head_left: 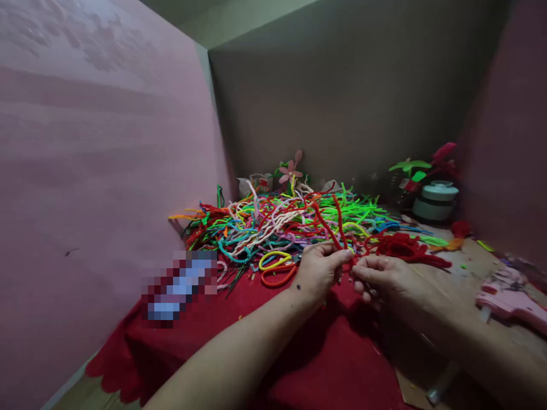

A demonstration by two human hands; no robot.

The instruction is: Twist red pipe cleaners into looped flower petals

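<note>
A red pipe cleaner (326, 225), bent so that two fuzzy lengths stick up, is pinched between the thumb and fingers of my left hand (318, 270). Close by on the right, my right hand (384, 276) has its fingertips pressed together at the lower end of the red pipe cleaner; exactly what lies between them is hidden. Scissors (277, 269) with yellow and red handles rest just left of my left hand. Behind both hands spreads a tangled heap of coloured pipe cleaners (265, 228). Red fuzzy shaped pieces (397, 246) lie beyond my right hand.
A red cloth (205, 347) covers much of the table. A pink glue gun (510, 302) lies at the right. Toward the back stand a pale-lidded jar (436, 200) and a pink flower (290, 172). A pixelated object (182, 289) sits left, near the pink wall (106, 199).
</note>
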